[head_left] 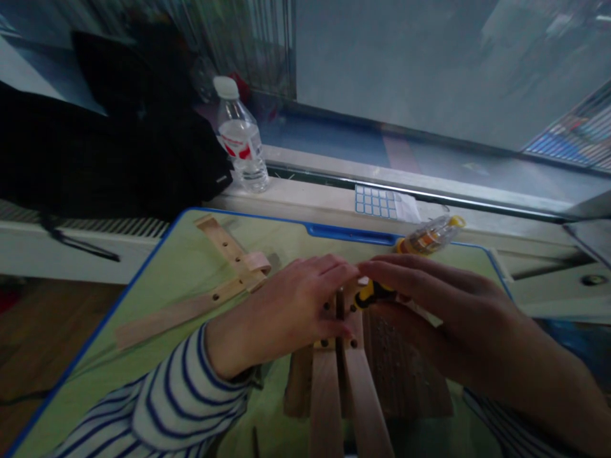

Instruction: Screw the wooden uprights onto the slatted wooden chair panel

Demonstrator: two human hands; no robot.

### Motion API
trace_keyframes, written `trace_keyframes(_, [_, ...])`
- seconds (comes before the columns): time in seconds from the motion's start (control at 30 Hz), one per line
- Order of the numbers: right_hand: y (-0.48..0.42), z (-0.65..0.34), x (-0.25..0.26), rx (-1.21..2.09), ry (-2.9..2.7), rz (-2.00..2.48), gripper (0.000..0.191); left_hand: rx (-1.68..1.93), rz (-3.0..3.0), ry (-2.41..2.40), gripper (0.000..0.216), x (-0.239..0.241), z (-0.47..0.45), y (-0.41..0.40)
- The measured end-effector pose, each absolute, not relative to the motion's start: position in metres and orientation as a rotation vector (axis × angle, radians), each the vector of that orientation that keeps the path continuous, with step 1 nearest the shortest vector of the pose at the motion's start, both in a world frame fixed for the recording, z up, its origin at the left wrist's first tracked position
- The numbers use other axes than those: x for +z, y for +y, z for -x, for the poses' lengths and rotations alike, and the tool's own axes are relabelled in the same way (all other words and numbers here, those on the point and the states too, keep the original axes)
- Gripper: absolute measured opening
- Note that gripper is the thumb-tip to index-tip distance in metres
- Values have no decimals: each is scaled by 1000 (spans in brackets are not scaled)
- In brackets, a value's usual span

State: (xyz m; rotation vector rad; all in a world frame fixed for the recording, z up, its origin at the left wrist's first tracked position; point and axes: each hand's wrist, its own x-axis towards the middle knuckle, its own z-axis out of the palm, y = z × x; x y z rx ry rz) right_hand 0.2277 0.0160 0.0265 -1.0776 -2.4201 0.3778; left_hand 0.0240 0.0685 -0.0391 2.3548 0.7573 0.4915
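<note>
My left hand (291,305) is closed around the upper ends of two pale wooden strips (327,394), its thumb and fingers pinching them near their dark round holes or screws. My right hand (458,312) grips a small yellow and black tool (372,294), which looks like a screwdriver; its tip is hard to make out beside the right-hand strip. Under the strips lies a brown wooden block (405,375) with many small marks. To the left of my left hand, another set of joined wooden strips (233,286) rests on the green tabletop (167,273).
Behind the blue-edged table runs a white sill (305,198) bearing a water bottle (242,143) and a blue-and-white gridded sheet (375,201). A clear container with a yellow cap (432,235) stands beyond my right hand. Black cloth (119,152) lies at the left.
</note>
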Motion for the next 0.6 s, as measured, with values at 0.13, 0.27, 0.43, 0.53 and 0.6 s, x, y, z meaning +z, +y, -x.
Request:
trace_keyframes(0.13, [15, -229, 30, 334, -2482, 1050, 49, 483, -2350, 754, 56, -39, -24, 69])
trace_keyframes(0.27, [14, -227, 27, 297, -2481, 1033, 46, 478, -2341, 749, 51, -39, -25, 69])
trace_keyframes(0.43, [10, -221, 20, 284, -2451, 1031, 42, 489, -2328, 740, 53, -38, -25, 69])
trace_keyframes(0.53, [7, -219, 16, 228, -2417, 1066, 42, 514, -2335, 742, 55, -40, -25, 69])
trace_keyframes(0.6, [5, -218, 12, 170, -2377, 1104, 43, 524, -2337, 735, 56, -42, -25, 69])
